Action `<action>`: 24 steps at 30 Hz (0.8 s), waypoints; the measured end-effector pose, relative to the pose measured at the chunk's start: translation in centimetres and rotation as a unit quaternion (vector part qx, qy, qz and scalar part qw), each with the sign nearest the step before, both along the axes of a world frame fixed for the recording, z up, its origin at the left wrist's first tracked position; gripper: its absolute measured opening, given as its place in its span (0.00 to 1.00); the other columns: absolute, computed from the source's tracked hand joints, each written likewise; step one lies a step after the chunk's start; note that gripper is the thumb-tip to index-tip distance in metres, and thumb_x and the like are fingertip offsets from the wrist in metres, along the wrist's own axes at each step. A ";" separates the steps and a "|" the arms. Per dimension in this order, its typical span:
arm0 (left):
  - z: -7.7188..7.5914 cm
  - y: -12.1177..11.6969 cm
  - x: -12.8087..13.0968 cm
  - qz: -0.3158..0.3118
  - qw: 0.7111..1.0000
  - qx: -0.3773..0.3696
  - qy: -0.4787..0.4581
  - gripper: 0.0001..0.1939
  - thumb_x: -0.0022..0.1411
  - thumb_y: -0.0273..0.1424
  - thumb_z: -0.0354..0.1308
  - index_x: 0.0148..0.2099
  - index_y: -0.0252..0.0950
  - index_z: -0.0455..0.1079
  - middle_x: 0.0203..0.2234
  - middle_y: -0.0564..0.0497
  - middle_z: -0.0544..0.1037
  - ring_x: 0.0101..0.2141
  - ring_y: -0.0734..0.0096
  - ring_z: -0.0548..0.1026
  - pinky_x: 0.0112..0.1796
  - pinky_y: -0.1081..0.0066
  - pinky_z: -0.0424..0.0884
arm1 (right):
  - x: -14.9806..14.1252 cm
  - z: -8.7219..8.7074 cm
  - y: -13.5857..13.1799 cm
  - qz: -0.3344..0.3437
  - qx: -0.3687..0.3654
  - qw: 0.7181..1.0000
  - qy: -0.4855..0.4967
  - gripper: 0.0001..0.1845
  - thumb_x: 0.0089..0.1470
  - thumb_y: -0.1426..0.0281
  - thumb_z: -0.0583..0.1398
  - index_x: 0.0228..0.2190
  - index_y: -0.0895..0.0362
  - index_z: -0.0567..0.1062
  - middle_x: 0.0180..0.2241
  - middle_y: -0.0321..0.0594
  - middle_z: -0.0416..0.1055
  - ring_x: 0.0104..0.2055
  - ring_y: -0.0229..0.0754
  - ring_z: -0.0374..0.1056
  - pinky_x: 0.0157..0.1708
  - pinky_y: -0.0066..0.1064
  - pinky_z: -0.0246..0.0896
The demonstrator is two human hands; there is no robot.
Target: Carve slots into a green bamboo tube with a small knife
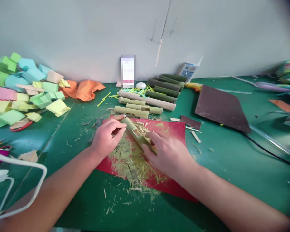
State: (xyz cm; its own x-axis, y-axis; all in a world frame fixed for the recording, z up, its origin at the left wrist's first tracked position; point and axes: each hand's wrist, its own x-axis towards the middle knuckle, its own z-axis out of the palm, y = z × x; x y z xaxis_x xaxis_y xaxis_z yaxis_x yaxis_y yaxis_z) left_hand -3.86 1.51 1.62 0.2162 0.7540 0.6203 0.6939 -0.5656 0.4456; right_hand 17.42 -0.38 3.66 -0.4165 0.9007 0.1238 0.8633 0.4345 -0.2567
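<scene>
My right hand (168, 151) is wrapped round the lower part of a pale green bamboo tube (131, 126), which has a cut-out in its upper side. The tube lies slantwise over a red sheet (176, 129). Curled fingers of my left hand (108, 133) are drawn together at the tube's far end. Something brown with a pale tip (119, 117) shows along the top of that hand; I cannot make out what it is or what the fingers hold. Bamboo shavings and dust (128, 158) cover much of the sheet.
Several bamboo tubes (139, 111) lie behind the sheet, before a propped phone (128, 72). Folded coloured papers (33, 87) are heaped at left, near a white cable (42, 183). A dark brown sheet (219, 108) lies at right; a drink carton (189, 71) stands by the wall.
</scene>
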 end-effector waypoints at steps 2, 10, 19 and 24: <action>0.0 0.1 0.0 -0.003 1.000 -0.002 -0.004 0.05 0.59 0.25 0.56 0.38 0.34 0.72 0.31 0.48 0.75 0.35 0.70 0.73 0.38 0.68 0.70 | 0.0 0.2 0.0 0.003 0.016 1.000 0.000 0.15 0.50 0.57 0.56 0.35 0.56 0.69 0.33 0.39 0.70 0.31 0.41 0.65 0.23 0.30 0.47; -0.3 0.1 0.1 -0.006 1.000 0.000 -0.014 0.05 0.58 0.27 0.56 0.38 0.35 0.72 0.32 0.48 0.77 0.36 0.68 0.75 0.39 0.65 0.72 | 0.0 -0.5 0.0 0.020 -0.029 0.999 0.020 0.07 0.51 0.66 0.54 0.31 0.56 0.68 0.26 0.36 0.69 0.25 0.36 0.62 0.23 0.28 0.46; -0.5 0.4 0.4 0.001 1.000 -0.018 0.004 0.07 0.59 0.27 0.56 0.40 0.36 0.72 0.34 0.48 0.78 0.40 0.65 0.75 0.41 0.64 0.73 | -0.3 -0.5 -0.1 0.008 -0.021 1.000 -0.014 0.11 0.55 0.67 0.49 0.25 0.56 0.66 0.26 0.38 0.68 0.26 0.36 0.63 0.25 0.30 0.47; -0.4 0.5 0.6 -0.010 1.000 -0.022 0.019 0.07 0.59 0.26 0.55 0.41 0.37 0.72 0.34 0.49 0.77 0.38 0.67 0.75 0.40 0.64 0.73 | -0.6 -0.4 -0.2 0.021 -0.019 1.000 -0.004 0.11 0.54 0.61 0.53 0.28 0.56 0.67 0.28 0.38 0.68 0.27 0.38 0.63 0.24 0.30 0.48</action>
